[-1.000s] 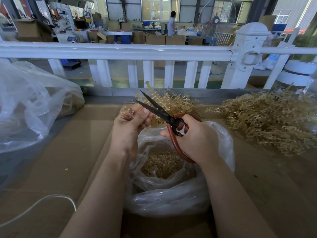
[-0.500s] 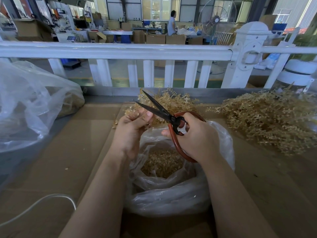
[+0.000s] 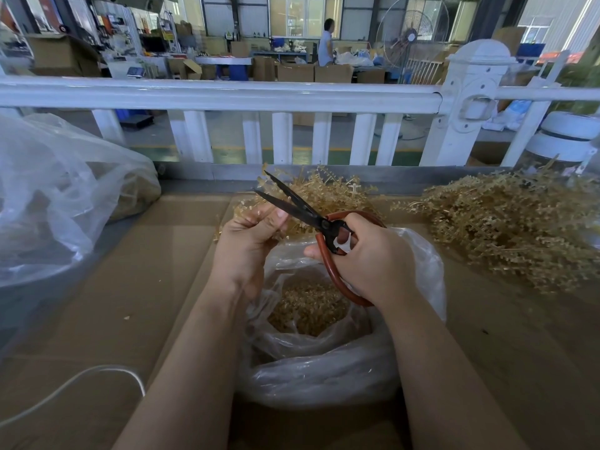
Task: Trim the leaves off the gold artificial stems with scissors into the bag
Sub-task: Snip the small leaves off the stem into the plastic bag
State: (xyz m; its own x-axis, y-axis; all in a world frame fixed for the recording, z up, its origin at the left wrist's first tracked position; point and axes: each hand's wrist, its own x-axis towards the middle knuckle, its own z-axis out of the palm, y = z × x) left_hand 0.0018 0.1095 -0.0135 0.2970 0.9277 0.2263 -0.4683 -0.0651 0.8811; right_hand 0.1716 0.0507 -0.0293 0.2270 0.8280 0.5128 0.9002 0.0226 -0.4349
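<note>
The left hand (image 3: 248,243) holds a gold stem (image 3: 250,211) pinched between thumb and curled fingers, just above the open mouth of the clear plastic bag (image 3: 418,267). The right hand (image 3: 373,261) grips the red handles of the scissors (image 3: 303,211); its fingers go through the loop. The black blades stand open and point up and to the left, and the stem lies beside the lower blade, near the left thumb. Cut gold leaves (image 3: 308,306) lie inside the bag. A pile of gold stems (image 3: 513,228) rests on the cardboard table (image 3: 136,287) to the right.
</note>
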